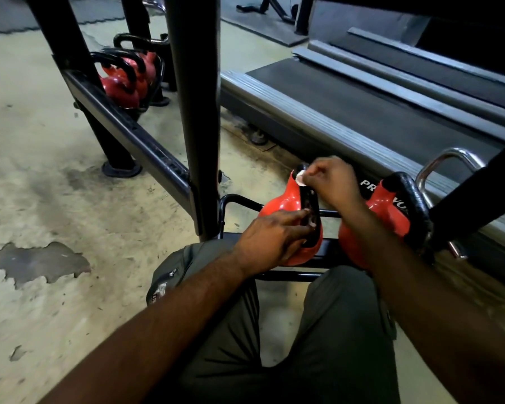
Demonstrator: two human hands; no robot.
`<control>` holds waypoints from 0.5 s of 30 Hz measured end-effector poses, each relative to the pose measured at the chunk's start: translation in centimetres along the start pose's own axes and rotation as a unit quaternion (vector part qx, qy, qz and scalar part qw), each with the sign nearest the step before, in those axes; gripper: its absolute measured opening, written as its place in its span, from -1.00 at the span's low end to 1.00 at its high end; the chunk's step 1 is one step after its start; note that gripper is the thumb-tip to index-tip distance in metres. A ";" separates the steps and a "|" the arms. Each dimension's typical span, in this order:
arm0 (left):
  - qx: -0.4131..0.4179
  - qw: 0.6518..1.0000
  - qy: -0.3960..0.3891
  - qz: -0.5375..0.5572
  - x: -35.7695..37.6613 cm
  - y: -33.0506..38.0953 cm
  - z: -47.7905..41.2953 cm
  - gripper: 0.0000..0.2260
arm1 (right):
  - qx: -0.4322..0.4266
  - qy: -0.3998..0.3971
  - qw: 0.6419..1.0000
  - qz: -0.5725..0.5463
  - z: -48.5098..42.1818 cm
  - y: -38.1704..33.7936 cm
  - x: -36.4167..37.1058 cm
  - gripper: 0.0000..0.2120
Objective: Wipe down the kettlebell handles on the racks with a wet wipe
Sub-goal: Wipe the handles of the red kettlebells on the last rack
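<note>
A red kettlebell [286, 204] with a black handle [311, 211] sits on a low black rack [239, 201] in front of my knees. My right hand [331, 182] pinches a small white wet wipe [300, 177] against the top of that handle. My left hand [271, 237] rests on the kettlebell's near side, fingers stretched along the lower handle. A second red kettlebell [382, 220] with a black handle [414, 205] stands just to the right, partly behind my right forearm.
A thick black upright post [196, 112] and a slanted frame rail [123, 129] stand left of the rack. Several more red kettlebells [123, 83] sit on a far rack. A treadmill deck [362, 112] runs behind. A chrome handle [449, 161] shows at right. Worn concrete floor lies to the left.
</note>
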State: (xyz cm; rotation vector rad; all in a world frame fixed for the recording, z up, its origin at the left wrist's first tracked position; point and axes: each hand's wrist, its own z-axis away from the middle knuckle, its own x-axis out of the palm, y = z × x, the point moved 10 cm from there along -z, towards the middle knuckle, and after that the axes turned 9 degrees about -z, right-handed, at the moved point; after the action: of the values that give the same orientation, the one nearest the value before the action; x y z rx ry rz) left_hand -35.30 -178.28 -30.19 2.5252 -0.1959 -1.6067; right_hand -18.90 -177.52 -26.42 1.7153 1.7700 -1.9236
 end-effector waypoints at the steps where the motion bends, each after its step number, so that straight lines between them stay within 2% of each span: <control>1: 0.002 1.000 0.000 -0.005 0.2 0.1 0.1 -0.72 | -0.038 -0.028 0.993 0.107 -0.8 -1.7 1.2 -0.97; 3: 0.009 1.000 0.001 -0.015 0.3 0.4 0.4 -0.73 | -0.089 -0.090 0.942 0.310 -1.6 -4.1 4.2 -0.85; 5: 0.015 1.000 -0.003 -0.022 0.5 0.6 0.6 -0.69 | -0.127 -0.139 0.880 0.436 -1.2 -5.3 6.5 -0.78; 6: 0.015 1.000 -0.006 -0.024 0.5 0.6 0.7 -0.67 | -0.135 -0.160 0.861 0.464 -0.6 -5.5 7.0 -0.78; 8: 0.014 1.000 -0.005 -0.021 0.5 0.4 0.8 -0.66 | -0.153 -0.179 0.864 0.444 0.9 -5.6 6.5 -0.85; 11: 0.012 1.000 -0.003 -0.012 0.6 0.3 0.7 -0.68 | -0.148 -0.134 0.954 0.224 2.3 -3.9 3.2 -0.98; 13: 0.008 1.000 -0.001 -0.010 0.6 0.2 0.7 -0.68 | -0.050 -0.055 0.997 0.006 2.7 -0.3 0.4 -0.97; 14: 0.004 1.000 0.000 -0.008 0.6 0.1 0.7 -0.68 | 0.026 -0.032 0.992 -0.122 3.1 1.8 0.0 -0.96; 15: 0.002 1.000 0.002 -0.003 0.5 0.1 0.6 -0.68 | 0.099 -0.023 0.960 -0.261 3.5 3.6 0.5 -0.94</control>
State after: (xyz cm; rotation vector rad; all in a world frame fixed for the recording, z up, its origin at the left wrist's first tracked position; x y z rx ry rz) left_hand -35.66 -178.47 -30.87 2.5347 -0.1915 -1.6045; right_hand -19.19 -181.00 -30.06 1.3177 2.2523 -2.3816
